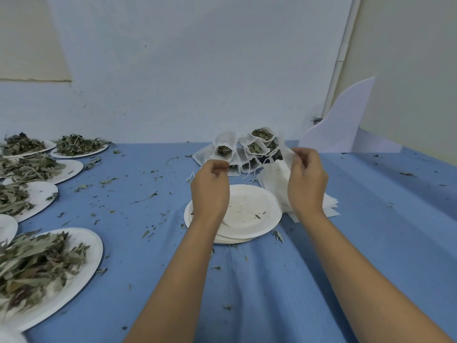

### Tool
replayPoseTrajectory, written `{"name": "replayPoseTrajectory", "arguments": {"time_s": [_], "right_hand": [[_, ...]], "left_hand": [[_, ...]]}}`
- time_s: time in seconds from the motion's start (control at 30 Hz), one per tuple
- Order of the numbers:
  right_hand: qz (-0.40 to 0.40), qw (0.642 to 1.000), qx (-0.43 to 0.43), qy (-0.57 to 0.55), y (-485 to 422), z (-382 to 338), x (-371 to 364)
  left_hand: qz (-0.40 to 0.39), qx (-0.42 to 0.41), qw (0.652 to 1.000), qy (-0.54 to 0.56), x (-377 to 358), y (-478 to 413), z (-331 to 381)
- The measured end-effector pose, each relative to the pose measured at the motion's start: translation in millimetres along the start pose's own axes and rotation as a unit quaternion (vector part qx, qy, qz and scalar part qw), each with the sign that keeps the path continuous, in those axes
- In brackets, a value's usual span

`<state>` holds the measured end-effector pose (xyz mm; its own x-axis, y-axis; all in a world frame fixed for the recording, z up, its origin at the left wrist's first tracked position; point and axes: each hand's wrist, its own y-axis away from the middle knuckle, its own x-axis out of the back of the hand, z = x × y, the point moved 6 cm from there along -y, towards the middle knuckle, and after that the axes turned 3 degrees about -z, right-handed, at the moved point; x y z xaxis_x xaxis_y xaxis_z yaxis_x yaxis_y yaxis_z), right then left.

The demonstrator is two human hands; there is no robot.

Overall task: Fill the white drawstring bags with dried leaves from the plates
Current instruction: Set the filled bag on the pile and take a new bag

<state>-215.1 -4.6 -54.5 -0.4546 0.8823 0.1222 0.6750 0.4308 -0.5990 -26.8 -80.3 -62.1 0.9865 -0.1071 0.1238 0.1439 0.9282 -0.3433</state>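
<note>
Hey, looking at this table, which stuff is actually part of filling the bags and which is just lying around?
In the job: leaf plates, filled bags, empty bag the right hand pinches, spare bag pile.
Lying about: emptied plate stack, white board, leaf crumbs on the blue cloth.

Far centre of the table: we log a cluster of filled bags (258,144), white, mouths open toward us, dried leaves showing inside. Just left of them is a single filled bag (223,147); the left hand (210,189) is curled at its lower rim, grip unclear. The right hand (306,179) pinches a limp empty bag (278,174). Flat spare bags (330,206) are stacked at right, beside the emptied plates (247,209), which carry crumbs only. Along the left we count several heaped plates (95,246) of grey-green leaves (32,266).
</note>
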Motion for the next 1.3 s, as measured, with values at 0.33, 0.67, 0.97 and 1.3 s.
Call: {"name": "replayPoseTrajectory", "arguments": {"time_s": [0.33, 0.67, 0.97, 1.3], "right_hand": [[-0.245, 0.955, 0.138, 0.097, 21, -54, -48], [-0.063, 0.987, 0.146, -0.018, 29, -66, -28], [-0.293, 0.954, 0.029, -0.062, 35, -54, -59], [-0.304, 0.952, 0.023, -0.009, 34, -41, -60]], "left_hand": [[-0.069, -0.131, 0.977, -0.152, 12, -6, 7], [0.112, -0.014, 0.994, 0.008, 37, -7, 5], [0.01, 0.023, 0.994, 0.109, 19, -7, 4], [-0.069, -0.023, 0.997, -0.02, 8, -6, 6]]}}
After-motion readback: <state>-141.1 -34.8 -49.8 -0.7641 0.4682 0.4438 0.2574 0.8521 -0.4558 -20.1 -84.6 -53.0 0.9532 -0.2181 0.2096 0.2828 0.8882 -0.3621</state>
